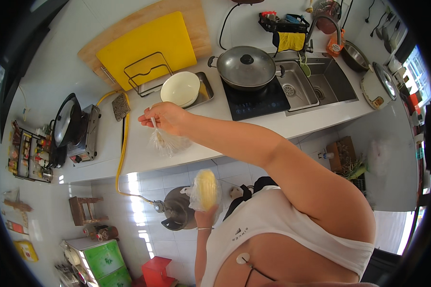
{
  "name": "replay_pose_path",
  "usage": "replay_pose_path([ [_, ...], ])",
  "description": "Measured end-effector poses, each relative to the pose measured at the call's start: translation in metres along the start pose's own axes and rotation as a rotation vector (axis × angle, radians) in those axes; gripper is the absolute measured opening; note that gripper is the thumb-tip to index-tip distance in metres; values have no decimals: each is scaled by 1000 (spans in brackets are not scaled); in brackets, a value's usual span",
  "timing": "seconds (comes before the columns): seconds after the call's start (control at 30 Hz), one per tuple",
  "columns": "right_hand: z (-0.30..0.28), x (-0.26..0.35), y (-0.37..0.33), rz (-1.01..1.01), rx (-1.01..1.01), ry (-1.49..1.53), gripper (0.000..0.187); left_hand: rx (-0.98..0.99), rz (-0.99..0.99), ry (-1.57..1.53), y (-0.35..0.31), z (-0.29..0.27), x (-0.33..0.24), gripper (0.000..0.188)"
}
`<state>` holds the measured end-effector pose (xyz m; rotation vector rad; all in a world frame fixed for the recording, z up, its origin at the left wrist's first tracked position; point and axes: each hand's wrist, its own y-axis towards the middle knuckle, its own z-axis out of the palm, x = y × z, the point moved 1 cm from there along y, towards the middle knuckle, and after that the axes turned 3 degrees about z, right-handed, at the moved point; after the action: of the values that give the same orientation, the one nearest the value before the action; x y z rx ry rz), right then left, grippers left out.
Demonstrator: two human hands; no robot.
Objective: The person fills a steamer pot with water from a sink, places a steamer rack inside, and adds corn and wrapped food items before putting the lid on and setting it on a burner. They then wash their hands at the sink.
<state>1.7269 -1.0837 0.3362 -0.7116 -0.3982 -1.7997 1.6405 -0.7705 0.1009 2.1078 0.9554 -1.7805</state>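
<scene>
My right hand (165, 117) reaches across the white counter, its fingers closed around the gathered neck of a clear plastic bag (166, 143). The bag hangs down over the counter's front part; something pale shows faintly inside it. Lower down, in front of the counter, my left hand (206, 216) holds up an oblong yellow thing wrapped in clear plastic (206, 190); its exact kind cannot be made out. Just beyond my right hand, a cream-coloured bowl (180, 89) sits on a metal tray (205, 91).
A lidded pan (246, 68) stands on a black induction cooker (256, 101), left of a double sink (330, 83). A yellow cutting board (148, 48) leans on the wall. At left are a gas stove (85, 136) and yellow hose (121, 158); a gas cylinder (179, 210) stands below.
</scene>
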Motion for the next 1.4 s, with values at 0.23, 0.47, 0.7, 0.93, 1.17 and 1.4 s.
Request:
replay_pose_path([
  [0.23, -43, -11, 4, -56, -148, -744, 40, 48, 147, 187, 96, 37, -75, 42],
  [0.47, -159, 67, -62, -326, -475, -1258, 38, -104, 210, 466, 197, 83, -93, 43],
  [0.7, -287, 215, -83, -466, -907, -2073, 32, -255, 325, 785, 226, 109, -72, 64],
  [0.93, -331, 254, -59, -111, -522, -2069, 27, -414, -62, 1382, 174, 156, -154, 72],
  [1.17, -346, 272, -53, -177, -389, -2051, 25, -347, 438, 950, 189, 219, -221, 60],
  [1.4, -321, 360, -115, -438, -421, -1770, 25, -14, 44, 213, 254, 262, -232, 44],
])
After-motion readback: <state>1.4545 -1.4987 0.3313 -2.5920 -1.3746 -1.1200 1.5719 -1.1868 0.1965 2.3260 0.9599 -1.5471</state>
